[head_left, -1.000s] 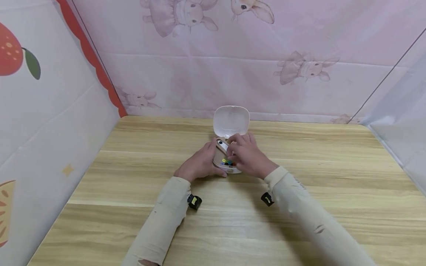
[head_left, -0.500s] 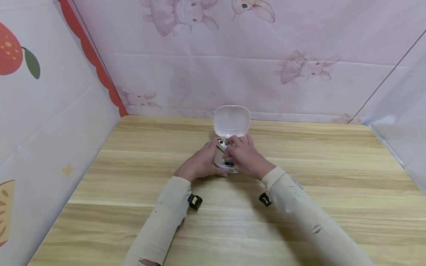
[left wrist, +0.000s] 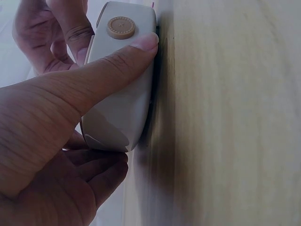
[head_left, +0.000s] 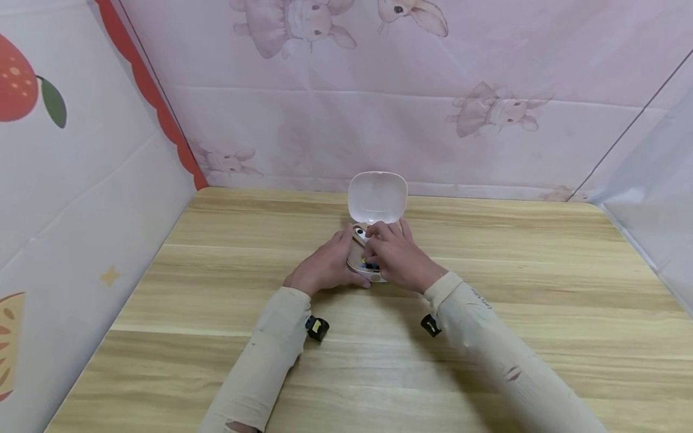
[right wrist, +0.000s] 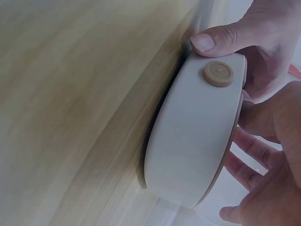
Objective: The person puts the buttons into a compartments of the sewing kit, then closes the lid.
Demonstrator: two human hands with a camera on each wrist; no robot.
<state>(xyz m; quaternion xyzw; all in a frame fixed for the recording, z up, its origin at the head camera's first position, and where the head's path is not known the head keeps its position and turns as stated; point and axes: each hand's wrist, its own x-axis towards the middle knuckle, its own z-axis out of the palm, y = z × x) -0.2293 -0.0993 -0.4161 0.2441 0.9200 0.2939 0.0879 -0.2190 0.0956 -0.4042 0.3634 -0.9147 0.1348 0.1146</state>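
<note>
A small white case (head_left: 377,278) stands on the table with its lid (head_left: 378,197) raised at the back. My left hand (head_left: 327,264) grips the case's left side, thumb across the front wall beside a round brown button (left wrist: 121,27). Inside lie a tan tray, a white bar with a black dot (head_left: 360,231) and several small coloured pieces (head_left: 369,265). Over the tray, my right hand (head_left: 400,255) reaches in from the right with bent fingers, covering part of the contents. I cannot tell what its fingertips hold. In the right wrist view, its thumb is at the rim.
The wooden table (head_left: 249,252) extends around the case on all sides. Behind it hangs a pink backdrop (head_left: 325,132) with rabbit prints, and a white fruit-print sheet (head_left: 97,186) borders the left. Black wrist cameras (head_left: 317,329) sit under both sleeves.
My right hand has shifted slightly left over the tray, now covering more of the white bar and coloured pieces. The left hand and case stay in place.
</note>
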